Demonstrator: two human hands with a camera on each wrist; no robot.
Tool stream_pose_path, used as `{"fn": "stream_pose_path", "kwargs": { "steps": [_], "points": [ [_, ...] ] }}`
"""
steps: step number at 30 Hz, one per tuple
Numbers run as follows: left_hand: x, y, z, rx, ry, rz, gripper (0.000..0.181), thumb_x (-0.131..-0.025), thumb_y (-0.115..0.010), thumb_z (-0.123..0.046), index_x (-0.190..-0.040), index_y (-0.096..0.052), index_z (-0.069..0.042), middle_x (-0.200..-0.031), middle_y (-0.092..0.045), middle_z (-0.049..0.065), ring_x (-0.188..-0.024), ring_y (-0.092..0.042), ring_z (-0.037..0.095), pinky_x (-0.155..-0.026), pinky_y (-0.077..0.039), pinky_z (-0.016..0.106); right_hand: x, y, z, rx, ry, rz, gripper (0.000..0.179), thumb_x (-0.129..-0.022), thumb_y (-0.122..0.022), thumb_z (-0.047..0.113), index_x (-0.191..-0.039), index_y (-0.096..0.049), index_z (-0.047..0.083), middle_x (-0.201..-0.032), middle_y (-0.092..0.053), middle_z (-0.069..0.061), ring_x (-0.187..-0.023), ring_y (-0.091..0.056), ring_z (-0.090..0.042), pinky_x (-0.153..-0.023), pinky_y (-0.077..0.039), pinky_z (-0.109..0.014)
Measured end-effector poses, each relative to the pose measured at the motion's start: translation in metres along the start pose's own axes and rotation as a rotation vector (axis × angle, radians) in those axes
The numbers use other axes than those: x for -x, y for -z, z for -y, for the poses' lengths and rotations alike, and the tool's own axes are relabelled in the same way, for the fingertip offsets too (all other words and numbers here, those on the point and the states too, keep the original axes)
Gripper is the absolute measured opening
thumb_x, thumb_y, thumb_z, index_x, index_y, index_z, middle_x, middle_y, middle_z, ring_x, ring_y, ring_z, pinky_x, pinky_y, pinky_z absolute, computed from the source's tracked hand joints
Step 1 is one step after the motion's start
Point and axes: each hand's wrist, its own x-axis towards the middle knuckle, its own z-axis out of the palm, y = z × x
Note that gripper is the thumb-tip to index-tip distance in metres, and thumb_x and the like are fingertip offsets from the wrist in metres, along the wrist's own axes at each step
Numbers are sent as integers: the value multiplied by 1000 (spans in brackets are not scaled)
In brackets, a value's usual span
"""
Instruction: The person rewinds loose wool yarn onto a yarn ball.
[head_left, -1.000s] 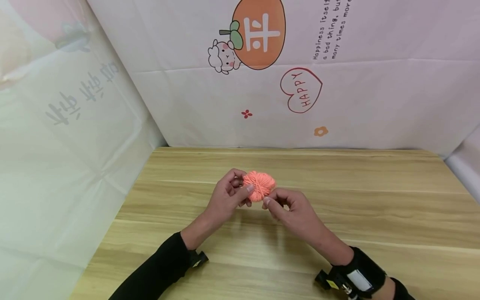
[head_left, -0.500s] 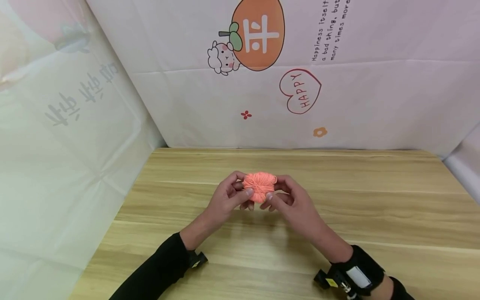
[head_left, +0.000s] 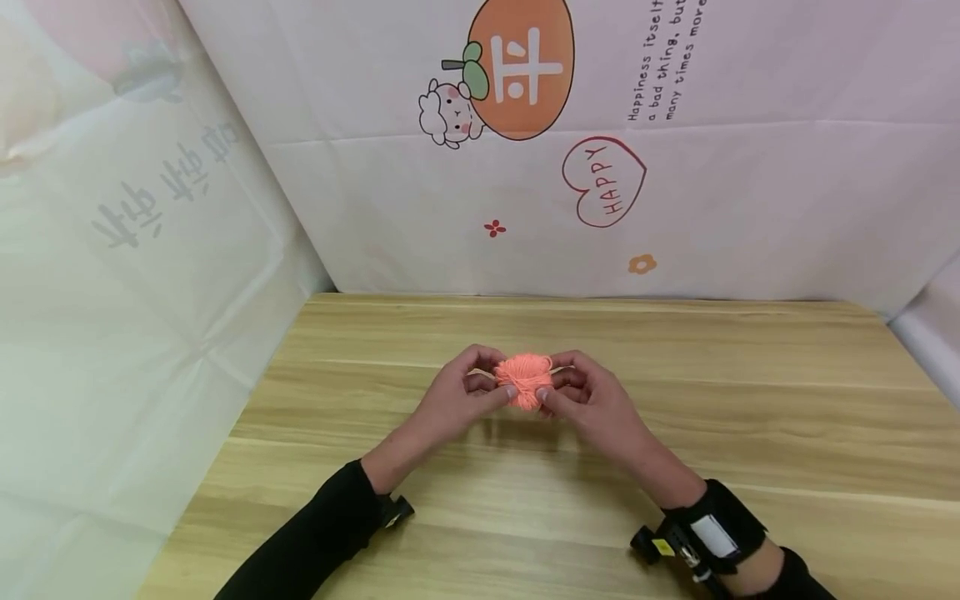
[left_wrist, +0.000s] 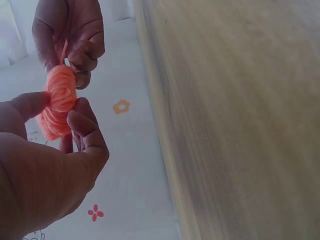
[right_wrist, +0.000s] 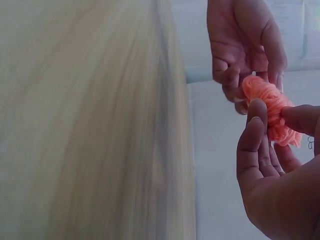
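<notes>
A small coral-orange bundle of yarn (head_left: pixel 525 375) is held up above the wooden table between both hands. Strands cross over its middle, binding the wound loops. On its left end, the left hand (head_left: pixel 457 392) pinches it with the thumb in front and curled fingers behind. The right hand (head_left: pixel 600 404) grips the opposite end in the same way. In the left wrist view the yarn (left_wrist: pixel 61 97) shows its wound side, and a short strand runs up toward the right hand (left_wrist: pixel 72 37). The right wrist view shows the yarn (right_wrist: pixel 270 107) between the thumb and fingers of both hands.
The wood-grain table (head_left: pixel 337 500) spreads under the hands. A white printed cloth (head_left: pixel 420 225) hangs upright along the table's back edge, and another pale cloth (head_left: pixel 150 333) stands on the left. Each wrist wears a black strap with a small camera.
The right hand has gone from pinching low at the yarn's edge to gripping its right end. The yarn bundle has turned and shifted slightly right and down, the left hand moving with it.
</notes>
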Motion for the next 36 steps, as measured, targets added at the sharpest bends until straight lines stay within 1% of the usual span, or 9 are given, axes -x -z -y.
{"fn": "stream_pose_path", "kwargs": {
  "steps": [3, 5, 9, 12, 17, 21, 27, 30, 36],
  "points": [
    [0, 1, 1, 7, -8, -6, 38, -90, -70, -25, -120, -50, -14, -108, -60, 9, -87, -66, 31, -73, -55, 50, -2, 1, -5, 30, -1, -26, 35, -93, -65, 8, -123, -47, 4, -96, -64, -19, -80, -61, -47, -72, -53, -56],
    [0, 1, 2, -6, 15, -21, 33, -91, -69, -25, -115, -51, -11, -102, -64, 10, -85, -66, 33, -73, -54, 53, -4, 1, -8, 71, 6, -44, 32, -93, -64, 9, -118, -45, 4, -92, -65, -18, -77, -62, -46, -70, -54, -54],
    [-1, 2, 4, -53, 75, -32, 20, -92, -68, -20, -105, -59, -8, -97, -68, 11, -85, -68, 29, -75, -56, 49, -6, 1, -14, 214, 24, -66, 20, -94, -64, 11, -105, -49, 5, -87, -65, -16, -68, -63, -37, -62, -56, -44],
    [-2, 2, 5, -78, 111, -24, 15, -92, -67, -14, -106, -65, -8, -98, -68, 10, -86, -68, 26, -77, -56, 46, -6, 1, -18, 299, 2, -80, 12, -95, -64, 14, -99, -54, 8, -87, -64, -17, -66, -64, -30, -57, -55, -40],
    [-1, 2, 6, -98, 181, 0, 22, -92, -67, -10, -113, -68, -8, -106, -68, 7, -96, -66, 23, -83, -55, 41, -6, 3, -23, 360, -53, -91, 9, -96, -62, 14, -102, -59, 9, -90, -64, -18, -69, -65, -28, -55, -55, -38],
    [0, 2, 7, -155, 235, 45, 27, -94, -63, -13, -121, -67, -13, -114, -67, 2, -103, -64, 19, -84, -54, 38, -4, 4, -25, 475, -65, -60, 19, -97, -61, 18, -113, -62, 9, -95, -65, -11, -77, -63, -24, -60, -54, -33],
    [0, 1, 9, -244, 214, 173, 31, -97, -58, -11, -128, -62, -9, -122, -63, 3, -107, -61, 13, -87, -52, 27, -2, 5, -26, 637, -26, 17, 39, -94, -62, 19, -129, -57, 1, -104, -61, -6, -84, -56, -18, -71, -50, -33],
    [0, 0, 8, -252, 204, 188, 33, -97, -58, -12, -130, -60, -7, -123, -62, 2, -108, -60, 13, -89, -51, 26, -1, 3, -25, 685, -17, 29, 43, -92, -62, 16, -131, -54, -2, -104, -59, -9, -83, -54, -20, -71, -49, -34],
    [3, 1, 6, -284, 198, 194, 34, -98, -58, -18, -130, -59, -9, -125, -60, 3, -110, -58, 14, -89, -51, 29, 5, 2, -18, 848, 18, 20, 48, -90, -64, 20, -131, -54, -2, -114, -56, -16, -96, -54, -25, -80, -51, -40]
  ]
}}
